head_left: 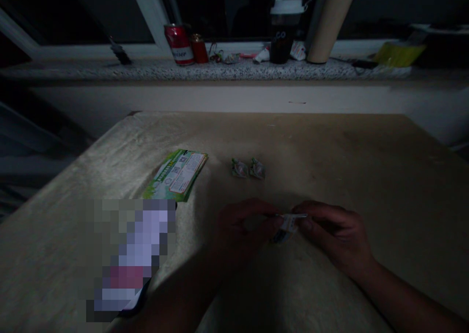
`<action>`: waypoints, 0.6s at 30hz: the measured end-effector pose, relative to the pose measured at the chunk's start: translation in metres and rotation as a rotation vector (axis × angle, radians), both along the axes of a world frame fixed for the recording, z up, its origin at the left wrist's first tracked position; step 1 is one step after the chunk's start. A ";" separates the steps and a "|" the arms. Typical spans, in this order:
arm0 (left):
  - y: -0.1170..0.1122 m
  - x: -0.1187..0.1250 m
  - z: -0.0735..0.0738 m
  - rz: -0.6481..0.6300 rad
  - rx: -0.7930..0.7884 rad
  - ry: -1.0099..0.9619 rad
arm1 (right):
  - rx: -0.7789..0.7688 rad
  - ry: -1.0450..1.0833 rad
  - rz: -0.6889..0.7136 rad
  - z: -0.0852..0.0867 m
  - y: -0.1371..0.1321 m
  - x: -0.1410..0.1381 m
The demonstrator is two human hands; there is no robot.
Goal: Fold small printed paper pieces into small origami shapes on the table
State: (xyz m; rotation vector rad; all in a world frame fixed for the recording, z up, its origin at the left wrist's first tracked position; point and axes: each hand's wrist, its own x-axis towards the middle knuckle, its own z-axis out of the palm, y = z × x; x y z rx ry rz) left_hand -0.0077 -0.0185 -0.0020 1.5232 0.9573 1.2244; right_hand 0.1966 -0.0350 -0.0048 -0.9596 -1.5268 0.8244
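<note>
Both hands meet over the table, pinching a small printed paper piece [289,221] with white and dark blue areas. My left hand [245,230] grips its left edge between thumb and fingers. On the opposite edge, the thumb and forefinger of my right hand [339,233] are closed. The light is dim, so the paper's exact shape is hard to make out. Beyond the hands, two small folded-looking pieces [239,168] in green and grey lie side by side. A stack of green printed sheets [178,175] rests to the left of them.
A phone [142,250], blurred by pixels, lies on the table [366,167] at the left, its screen lit. Behind the table, a speckled sill [227,72] carries a red can [179,45], a dark cup with white lid [282,35] and a tan tube [331,23].
</note>
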 end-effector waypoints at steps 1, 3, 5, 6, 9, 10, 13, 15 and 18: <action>0.000 0.000 0.001 -0.006 -0.007 -0.012 | 0.004 0.001 0.000 0.000 0.000 0.000; 0.000 0.000 0.002 -0.011 -0.021 -0.018 | 0.009 0.004 0.004 0.001 0.000 0.000; 0.000 0.000 0.002 -0.005 -0.029 -0.007 | 0.010 0.013 0.012 0.002 0.000 0.000; 0.000 0.000 0.002 0.002 -0.031 0.002 | 0.010 0.021 0.017 0.002 0.000 0.000; 0.000 -0.001 0.001 0.019 -0.027 0.031 | -0.003 0.046 0.000 0.002 0.000 -0.001; 0.000 -0.001 0.001 0.024 -0.019 0.039 | -0.010 0.056 -0.017 0.001 0.000 -0.001; 0.000 -0.002 0.000 0.029 0.006 0.059 | -0.025 0.076 -0.072 -0.001 0.000 -0.001; 0.000 -0.002 -0.001 0.030 0.021 0.068 | -0.032 0.073 -0.091 -0.001 0.000 -0.001; 0.000 -0.001 -0.001 0.032 0.078 0.067 | -0.038 0.063 -0.081 0.000 0.000 -0.001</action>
